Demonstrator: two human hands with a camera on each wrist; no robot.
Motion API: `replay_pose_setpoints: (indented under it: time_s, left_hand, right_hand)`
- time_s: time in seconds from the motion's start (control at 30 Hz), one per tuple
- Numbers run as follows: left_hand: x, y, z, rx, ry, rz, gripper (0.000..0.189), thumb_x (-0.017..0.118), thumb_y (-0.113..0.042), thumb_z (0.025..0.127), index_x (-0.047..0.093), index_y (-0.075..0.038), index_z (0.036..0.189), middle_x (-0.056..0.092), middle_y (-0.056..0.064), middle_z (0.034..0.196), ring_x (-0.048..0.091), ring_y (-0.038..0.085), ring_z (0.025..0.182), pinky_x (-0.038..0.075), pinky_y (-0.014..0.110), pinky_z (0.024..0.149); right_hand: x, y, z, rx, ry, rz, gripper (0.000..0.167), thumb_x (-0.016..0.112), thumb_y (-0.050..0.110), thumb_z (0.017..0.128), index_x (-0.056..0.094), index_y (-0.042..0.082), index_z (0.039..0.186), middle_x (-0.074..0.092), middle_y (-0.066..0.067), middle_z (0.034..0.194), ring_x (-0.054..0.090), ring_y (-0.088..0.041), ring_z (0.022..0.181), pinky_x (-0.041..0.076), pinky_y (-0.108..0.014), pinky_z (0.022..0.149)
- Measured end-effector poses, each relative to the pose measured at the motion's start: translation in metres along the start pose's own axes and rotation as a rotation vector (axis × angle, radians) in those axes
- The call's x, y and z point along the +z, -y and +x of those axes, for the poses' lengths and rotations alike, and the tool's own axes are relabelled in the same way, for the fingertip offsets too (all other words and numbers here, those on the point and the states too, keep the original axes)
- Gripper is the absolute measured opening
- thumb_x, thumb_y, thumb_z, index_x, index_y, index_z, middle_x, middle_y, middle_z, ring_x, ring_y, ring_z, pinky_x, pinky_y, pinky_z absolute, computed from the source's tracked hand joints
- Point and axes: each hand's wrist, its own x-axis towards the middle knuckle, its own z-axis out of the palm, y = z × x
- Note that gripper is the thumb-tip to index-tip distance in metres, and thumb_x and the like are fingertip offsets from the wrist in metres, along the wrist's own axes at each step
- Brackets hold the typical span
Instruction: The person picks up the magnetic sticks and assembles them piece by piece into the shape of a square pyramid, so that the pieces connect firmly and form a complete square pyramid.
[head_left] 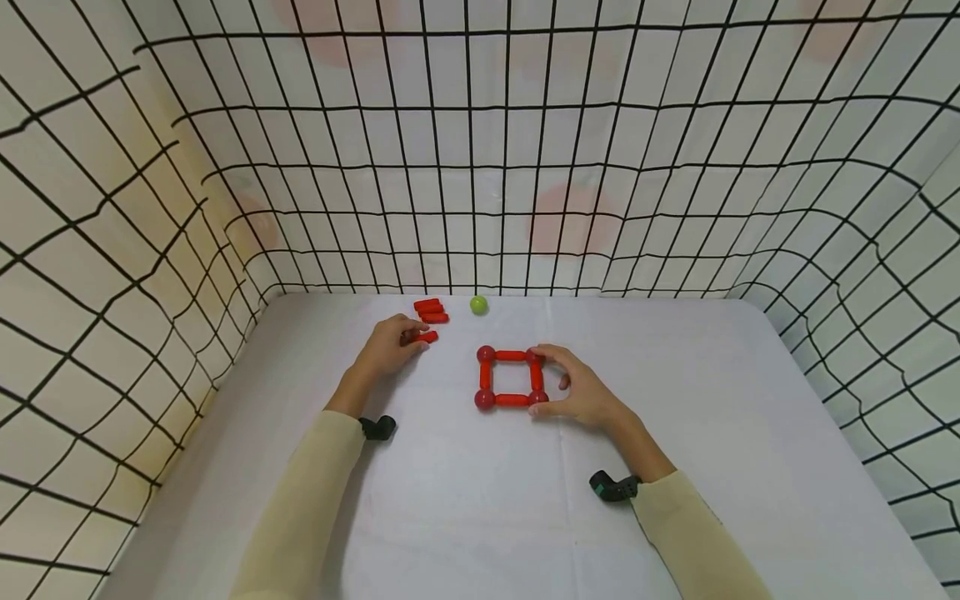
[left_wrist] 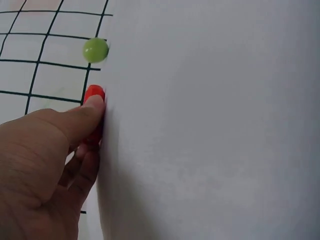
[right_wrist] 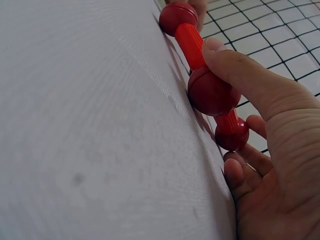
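My left hand (head_left: 386, 346) pinches a red stick (head_left: 428, 337) between thumb and fingers at the table's far left. In the left wrist view the thumb covers part of this stick (left_wrist: 94, 91). My right hand (head_left: 583, 393) grips the right side of a flat square made of red sticks (head_left: 512, 400) and dark red balls (head_left: 485, 399), with thumb and a finger at its two right corners. In the right wrist view the thumb lies by the near corner ball (right_wrist: 214, 92). The square lies on the white table.
Several loose red sticks (head_left: 431, 310) lie close together just beyond my left hand. A green ball (head_left: 478, 305) sits to their right near the table's back edge. Black wire mesh (head_left: 487, 167) stands around the back and sides of the white table (head_left: 465, 517).
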Motion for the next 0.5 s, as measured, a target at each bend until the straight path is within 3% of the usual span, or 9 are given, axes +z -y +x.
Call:
replay_pose_setpoints:
  time_s: [0.1,0.17,0.33,0.5]
  left_hand:
    - [0.001,-0.001,-0.003,0.014,0.038,0.015,0.033,0.074,-0.021,0.096,0.073,-0.014,0.128,0.064,0.007,0.11,0.055,0.024,0.1,0.051,0.034,0.085]
    - [0.003,-0.003,-0.007,0.02,0.042,-0.021,0.031,0.073,-0.021,0.097,0.073,-0.015,0.127,0.066,0.006,0.114,0.058,0.024,0.103,0.054,0.036,0.09]
    - [0.007,-0.013,-0.016,0.011,0.055,-0.176,0.034,0.071,-0.024,0.099,0.067,-0.014,0.131,0.07,0.004,0.125,0.066,0.026,0.114,0.057,0.043,0.102]
    - [0.013,-0.024,-0.019,0.008,0.073,-0.329,0.038,0.07,-0.031,0.099,0.065,-0.015,0.134,0.07,0.004,0.127,0.067,0.026,0.118,0.057,0.043,0.102]
  right_hand:
    - [0.0,0.0,0.0,0.004,-0.001,0.003,0.097,0.094,0.045,0.071,0.043,0.035,0.153,0.043,0.003,0.155,0.049,-0.025,0.104,0.051,-0.034,0.08]
    - [0.0,0.0,0.0,0.005,-0.001,0.004,0.097,0.094,0.044,0.071,0.043,0.035,0.153,0.043,0.003,0.155,0.049,-0.025,0.104,0.051,-0.034,0.079]
    - [0.0,0.002,0.0,0.005,0.0,0.008,0.096,0.094,0.043,0.072,0.044,0.035,0.153,0.043,0.003,0.156,0.049,-0.025,0.107,0.052,-0.034,0.081]
    - [0.0,0.002,0.0,0.004,-0.001,0.016,0.096,0.094,0.044,0.071,0.044,0.035,0.153,0.042,0.003,0.157,0.049,-0.026,0.107,0.051,-0.035,0.082]
